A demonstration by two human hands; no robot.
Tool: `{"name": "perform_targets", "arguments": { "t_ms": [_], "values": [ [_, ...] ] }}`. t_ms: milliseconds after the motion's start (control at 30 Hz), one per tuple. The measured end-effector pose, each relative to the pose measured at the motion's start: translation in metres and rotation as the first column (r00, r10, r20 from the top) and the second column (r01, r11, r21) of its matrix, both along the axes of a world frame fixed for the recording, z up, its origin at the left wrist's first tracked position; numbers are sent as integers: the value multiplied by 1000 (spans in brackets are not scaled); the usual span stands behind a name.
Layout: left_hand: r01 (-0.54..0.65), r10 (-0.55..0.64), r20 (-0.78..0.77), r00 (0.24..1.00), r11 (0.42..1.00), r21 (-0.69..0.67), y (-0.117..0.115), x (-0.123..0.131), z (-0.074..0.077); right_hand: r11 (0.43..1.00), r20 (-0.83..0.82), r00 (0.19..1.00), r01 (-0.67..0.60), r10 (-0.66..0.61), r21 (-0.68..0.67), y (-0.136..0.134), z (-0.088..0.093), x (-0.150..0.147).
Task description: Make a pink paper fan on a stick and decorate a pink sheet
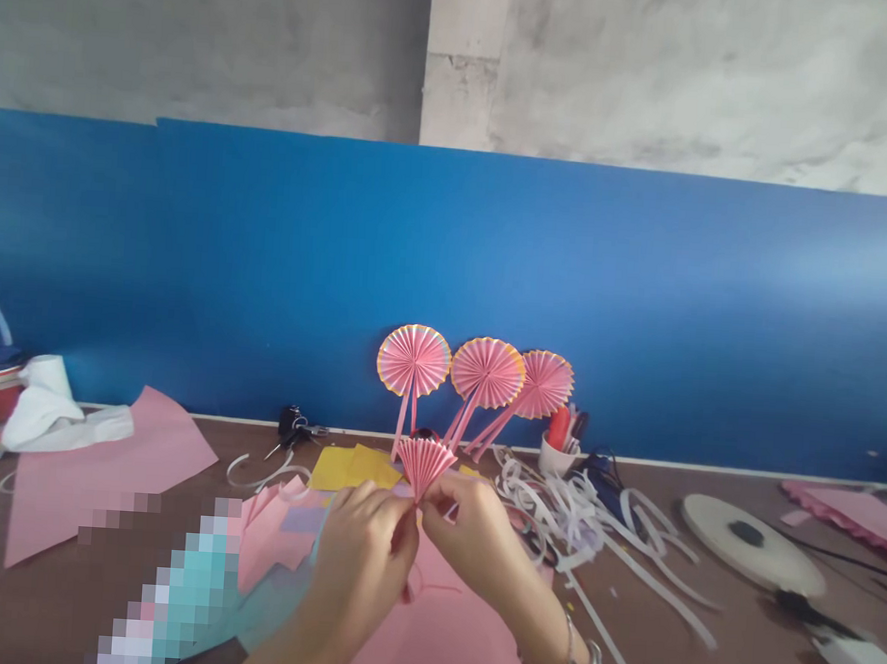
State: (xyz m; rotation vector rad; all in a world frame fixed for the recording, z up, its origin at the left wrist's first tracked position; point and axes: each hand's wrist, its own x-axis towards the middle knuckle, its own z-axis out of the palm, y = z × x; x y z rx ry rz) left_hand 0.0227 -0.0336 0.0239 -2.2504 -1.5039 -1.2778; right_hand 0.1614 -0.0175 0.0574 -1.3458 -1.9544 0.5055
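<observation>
A small pleated pink paper fan [424, 463] is held upright, spread at the top and pinched together at its lower end. My left hand [371, 543] grips the fan's lower part from the left, fingers curled. From the right, my right hand [469, 524] pinches the same spot with thumb and forefinger. The fan's bottom end is mostly hidden by the fingers. Beneath both hands lies pink paper [440, 637]. Behind the fan stand round pleated pink paper fans with strip handles: a left one [414, 360], a middle one [487, 372] and a right one [548, 383].
Curled white strips [572, 510] lie to the right, near a cup [557, 455] of pens. Yellow paper [356, 466] and folded pink paper [277, 532] are left of centre. Further left are keys [298, 426] and a pink sheet [95, 491]. A cream round device [752, 543] sits far right. A blue panel [267, 261] closes the back.
</observation>
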Motion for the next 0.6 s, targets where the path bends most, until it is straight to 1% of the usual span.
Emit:
{"name": "perform_targets", "arguments": {
  "t_ms": [67,100,167,233,300,333,367,400,433,467,533,600],
  "values": [
    [0,2,33,999,997,-76,1,-1,1,1000,-10,1000,-14,14,-5,3,0,3],
    [5,4,66,998,991,-135,2,-2,2,1000,-20,1000,-17,16,-9,6,0,7],
    [48,4,174,985,956,-290,4,-5,4,1000,-46,999,8,-8,-7,14,0,18],
    [145,11,320,947,876,-459,6,-8,7,998,-84,994,66,-65,6,25,0,35],
    [256,38,454,890,782,-568,9,-11,9,977,-92,973,211,-211,-12,36,-1,57],
    [296,58,505,861,749,-592,10,-12,10,956,-87,952,293,-293,-15,41,-2,69],
    [326,77,547,834,730,-600,11,-12,11,924,-73,921,382,-383,-27,46,-3,81],
    [351,95,584,806,718,-601,13,-12,12,870,-48,869,493,-493,-9,50,-5,92],
    [378,113,621,775,705,-600,15,-12,13,827,18,827,562,-562,7,53,-6,101],
    [411,134,659,740,685,-602,17,-12,13,806,134,799,591,-586,-4,55,-8,109],
    [485,184,730,658,638,-598,20,-12,13,794,341,765,602,-547,-77,56,-12,117],
    [531,229,788,571,629,-568,21,-10,14,798,443,741,596,-504,-89,55,-13,115]
  ]
}}
